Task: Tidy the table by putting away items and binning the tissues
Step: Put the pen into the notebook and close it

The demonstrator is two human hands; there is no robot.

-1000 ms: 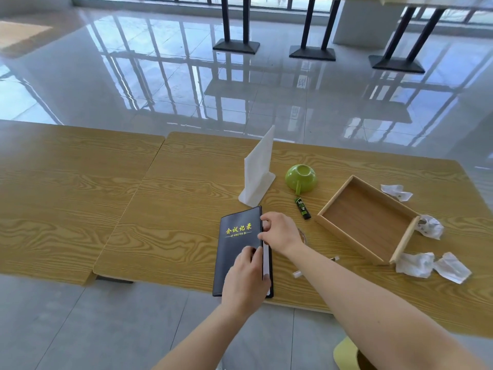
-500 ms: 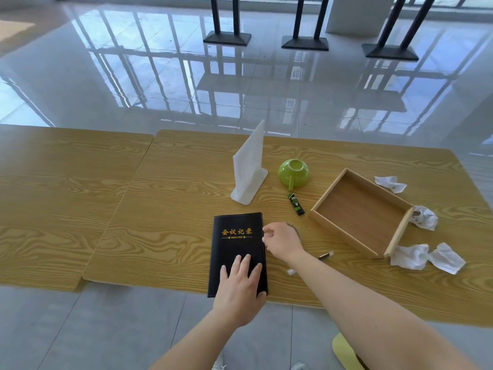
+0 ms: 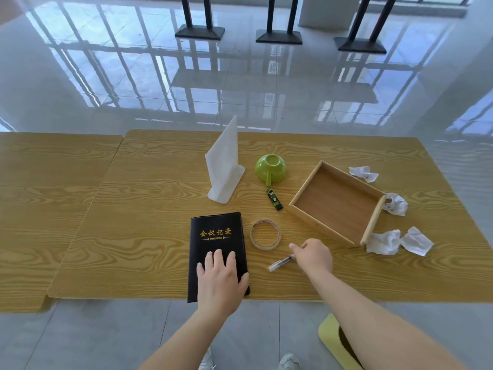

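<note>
Nearest, the yellow-green bin (image 3: 329, 336) sits below the wooden tabletop (image 3: 149, 209) edge. Our left hand (image 3: 221, 279) lies flat on the black minutes notebook (image 3: 216, 236), whose near end reaches that edge: one shove and we drop it. Our right hand (image 3: 313, 256) curls over one end of the slim clear pen (image 3: 280, 263), apparently pinching it; an end grip lets it swing or slip. The crumpled white tissues (image 3: 384, 243) lie beyond the light-wood tray (image 3: 336, 204), far from the bin: we could shed one en route.

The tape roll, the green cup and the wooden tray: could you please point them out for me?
tape roll (image 3: 264, 246): head view, near band of the ring.
green cup (image 3: 270, 169): head view, side of the upturned bowl.
wooden tray (image 3: 336, 206): head view, bare floor.
</note>
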